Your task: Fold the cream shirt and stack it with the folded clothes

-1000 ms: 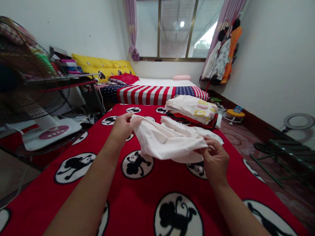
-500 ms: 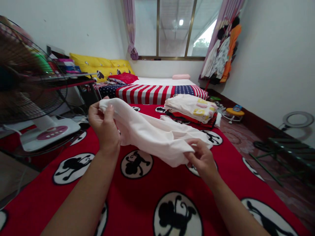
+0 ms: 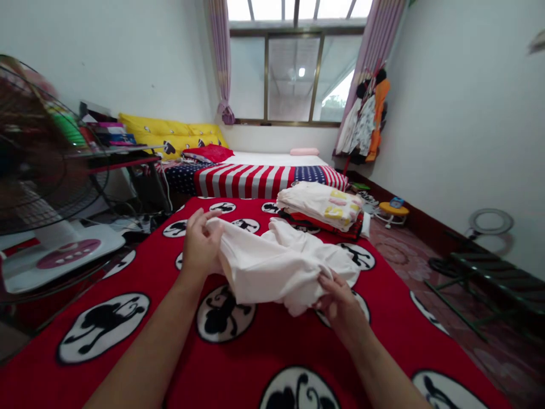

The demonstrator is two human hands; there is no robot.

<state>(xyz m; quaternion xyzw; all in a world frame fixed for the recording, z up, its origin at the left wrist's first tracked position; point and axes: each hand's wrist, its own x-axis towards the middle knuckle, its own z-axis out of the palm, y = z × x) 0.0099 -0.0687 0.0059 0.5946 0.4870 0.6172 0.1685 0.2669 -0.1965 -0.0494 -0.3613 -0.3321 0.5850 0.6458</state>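
A white garment (image 3: 268, 264) is stretched between my two hands, partly lifted and partly lying on a red blanket (image 3: 230, 372) with black monkey figures in white circles. My left hand (image 3: 201, 241) is closed on the garment's left end, thumb against fingers. My right hand (image 3: 338, 295) pinches its lower right edge. Loose folds cover the far side, and the garment's exact kind cannot be made out. Just beyond it sits a stack of folded clothes (image 3: 321, 204), a white piece with yellow and pink print on top of red and black ones.
On the left stands a fan (image 3: 63, 238), its blades blurred. A second bed with a striped cover (image 3: 251, 179) lies under the window. To the right are a dark green slatted rack (image 3: 494, 278), a ring light (image 3: 491, 221) and a small yellow stool (image 3: 394, 209).
My left hand has come lower and inward, so the white garment sags and bunches more between my hands. My right hand keeps its pinch. The view has tilted upward a little.
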